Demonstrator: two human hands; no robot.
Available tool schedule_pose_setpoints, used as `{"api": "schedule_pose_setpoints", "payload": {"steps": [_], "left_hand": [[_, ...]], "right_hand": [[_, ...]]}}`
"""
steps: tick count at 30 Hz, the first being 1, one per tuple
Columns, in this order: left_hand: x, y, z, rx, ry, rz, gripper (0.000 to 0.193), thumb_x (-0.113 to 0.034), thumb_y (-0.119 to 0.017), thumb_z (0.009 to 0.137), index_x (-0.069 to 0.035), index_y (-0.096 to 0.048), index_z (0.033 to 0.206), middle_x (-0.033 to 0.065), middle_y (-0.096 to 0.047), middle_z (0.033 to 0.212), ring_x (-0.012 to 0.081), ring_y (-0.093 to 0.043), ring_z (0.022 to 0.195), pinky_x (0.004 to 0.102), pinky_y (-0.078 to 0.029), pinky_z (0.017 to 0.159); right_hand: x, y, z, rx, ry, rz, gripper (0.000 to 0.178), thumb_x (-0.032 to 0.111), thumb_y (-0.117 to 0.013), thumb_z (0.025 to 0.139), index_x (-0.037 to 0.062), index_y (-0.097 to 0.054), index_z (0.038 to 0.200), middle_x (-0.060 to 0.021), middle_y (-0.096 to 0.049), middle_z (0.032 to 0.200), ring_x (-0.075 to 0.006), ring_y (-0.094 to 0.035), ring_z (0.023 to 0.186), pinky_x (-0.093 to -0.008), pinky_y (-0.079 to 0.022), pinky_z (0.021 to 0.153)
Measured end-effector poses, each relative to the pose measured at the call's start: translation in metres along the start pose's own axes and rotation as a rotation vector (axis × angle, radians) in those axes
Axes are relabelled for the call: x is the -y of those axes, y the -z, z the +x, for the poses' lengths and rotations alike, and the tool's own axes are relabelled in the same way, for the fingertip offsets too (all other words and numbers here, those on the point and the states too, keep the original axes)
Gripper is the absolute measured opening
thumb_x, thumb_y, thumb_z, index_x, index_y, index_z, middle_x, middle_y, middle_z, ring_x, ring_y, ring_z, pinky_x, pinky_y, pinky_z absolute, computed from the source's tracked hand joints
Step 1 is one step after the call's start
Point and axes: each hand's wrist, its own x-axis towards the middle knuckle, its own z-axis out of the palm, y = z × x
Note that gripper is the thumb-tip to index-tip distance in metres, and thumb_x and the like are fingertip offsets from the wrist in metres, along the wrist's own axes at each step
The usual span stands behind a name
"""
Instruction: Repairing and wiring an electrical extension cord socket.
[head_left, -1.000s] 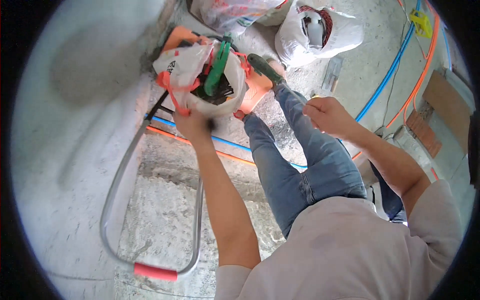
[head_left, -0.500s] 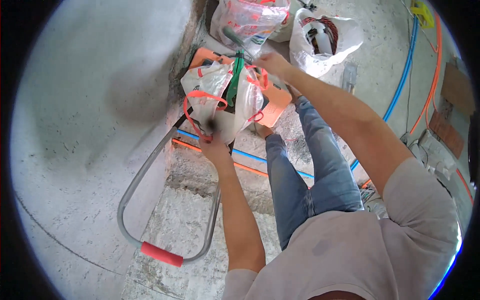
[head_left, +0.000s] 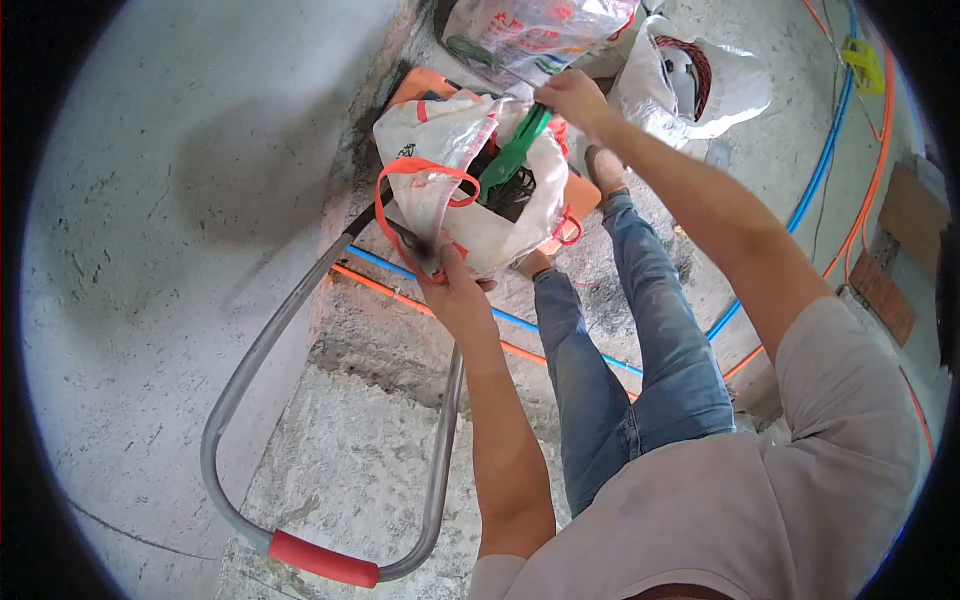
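A white woven bag (head_left: 530, 225) with red handles gapes on an orange hand truck platform (head_left: 425, 82). My left hand (head_left: 462, 300) is closed on the bag's near rim by a red handle (head_left: 430, 172); a blurred dark patch lies beside the fingers. My right hand (head_left: 575, 100) is closed above the far side of the bag, gripping a thin metal rod (head_left: 515, 74) with a dull green handle-like end. A bright green strip (head_left: 515, 152) runs from below that hand into the bag, among dark contents; whether the fingers also hold it, I cannot tell.
The hand truck's grey tubular handle (head_left: 235, 370) with a red grip (head_left: 322, 558) reaches toward me along the wall (head_left: 150, 330). Beyond stand a filled plastic bag (head_left: 540, 30) and a white sack (head_left: 645, 85). Blue (head_left: 815, 165) and orange (head_left: 868, 205) pipes cross the floor.
The bag's mouth has spread wider, showing dark contents. My right hand has shifted up and right with the rod, and the green strip now slants toward it. My left hand keeps the rim.
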Motion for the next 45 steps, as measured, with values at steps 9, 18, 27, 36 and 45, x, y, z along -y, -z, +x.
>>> {"api": "schedule_pose_setpoints", "payload": {"steps": [9,18,27,36,45], "left_hand": [[-0.022,-0.027,0.003,0.04,0.004,0.012,0.035,-0.028,-0.061,0.092,-0.004,-0.052,0.116,0.0072,-0.058,0.097,0.0158,-0.06,0.067,0.0251,-0.049,0.046],[-0.017,-0.013,-0.004,0.203,0.205,0.071,0.047,-0.012,-0.065,0.085,-0.007,-0.039,0.125,0.0095,-0.055,0.1,0.0189,-0.057,0.071,0.033,-0.055,0.064],[-0.085,-0.056,-0.16,0.587,-1.426,0.865,0.055,-0.015,-0.061,0.08,0.001,-0.045,0.131,0.0235,-0.041,0.139,0.0394,-0.039,0.129,0.0513,-0.028,0.109],[-0.009,-0.1,-0.338,1.727,-1.626,1.108,0.034,-0.011,-0.065,0.078,-0.003,-0.059,0.11,0.014,-0.062,0.108,0.0358,-0.055,0.107,0.0481,-0.041,0.094],[0.076,-0.166,-0.553,1.871,-0.556,1.061,0.017,-0.014,-0.057,0.093,0.001,-0.055,0.101,0.0134,-0.066,0.098,0.0172,-0.062,0.089,0.0301,-0.048,0.078]], "right_hand": [[0.083,-0.079,-0.12,-0.433,0.123,0.378,0.014,0.016,-0.062,0.084,0.0041,-0.065,0.078,-0.0202,-0.051,0.116,-0.0331,-0.055,0.101,-0.0406,-0.042,0.092],[0.089,-0.019,-0.179,-0.179,-0.125,0.304,0.024,0.024,-0.056,0.081,0.0028,-0.067,0.084,-0.0181,-0.066,0.091,-0.0312,-0.064,0.09,-0.042,-0.05,0.082],[0.111,0.109,-0.429,-0.394,-0.225,0.314,0.026,0.026,-0.055,0.088,0.0047,-0.066,0.081,-0.0155,-0.065,0.079,-0.0345,-0.063,0.079,-0.0431,-0.05,0.071],[0.033,0.178,-0.661,-0.355,-0.23,0.5,0.031,0.029,-0.057,0.088,0.0008,-0.067,0.08,-0.0128,-0.066,0.072,-0.0261,-0.065,0.068,-0.038,-0.052,0.066],[-0.01,0.214,-0.837,-1.12,-0.446,1.194,0.043,0.035,-0.062,0.09,-0.0027,-0.061,0.112,-0.0088,-0.069,0.093,-0.0178,-0.064,0.084,-0.033,-0.052,0.078]]}}
